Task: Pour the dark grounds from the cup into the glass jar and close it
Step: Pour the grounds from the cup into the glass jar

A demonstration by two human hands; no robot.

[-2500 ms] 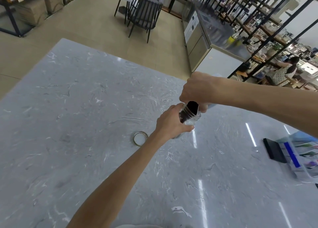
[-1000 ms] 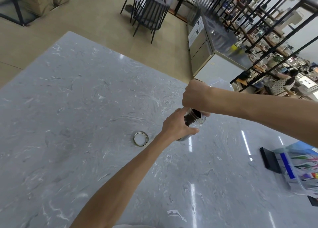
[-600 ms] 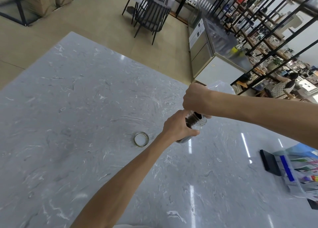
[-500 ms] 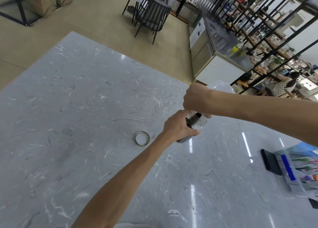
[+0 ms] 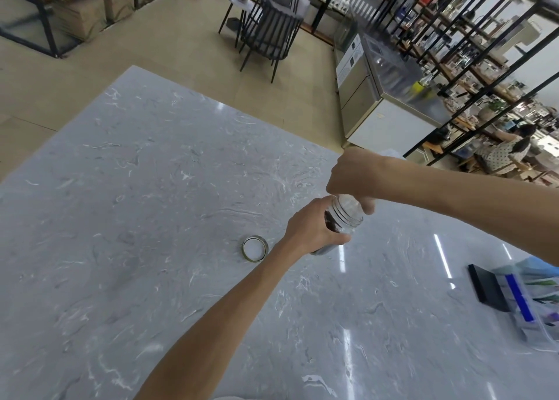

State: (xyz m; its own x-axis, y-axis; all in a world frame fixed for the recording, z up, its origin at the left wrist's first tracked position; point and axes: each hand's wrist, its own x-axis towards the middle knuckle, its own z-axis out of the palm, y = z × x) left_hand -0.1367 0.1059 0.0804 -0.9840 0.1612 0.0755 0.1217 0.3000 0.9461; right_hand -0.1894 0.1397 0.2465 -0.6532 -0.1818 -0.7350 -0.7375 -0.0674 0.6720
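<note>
A glass jar [image 5: 343, 222] with a threaded neck stands tilted on the grey marble table [image 5: 136, 218], dark grounds showing inside it. My left hand [image 5: 311, 230] is wrapped around the jar's body. My right hand [image 5: 352, 177] holds a clear plastic cup [image 5: 346, 201] upside down, its mouth against the jar's opening; the cup now looks clear where it shows below the fist. The jar's metal lid [image 5: 255, 248] lies flat on the table left of the jar, apart from both hands.
At the table's right edge lie a black flat object [image 5: 487, 287] and clear plastic packets with blue and coloured print [image 5: 532, 303]. Beyond the far edge are a dark chair [image 5: 269, 34], a steel counter unit [image 5: 381, 97] and black shelving. A person sits far right.
The dark grounds that filled the cup's mouth have gone down into the jar; the cup's visible end is now clear. The cup has tipped further over. The lid has not moved.
</note>
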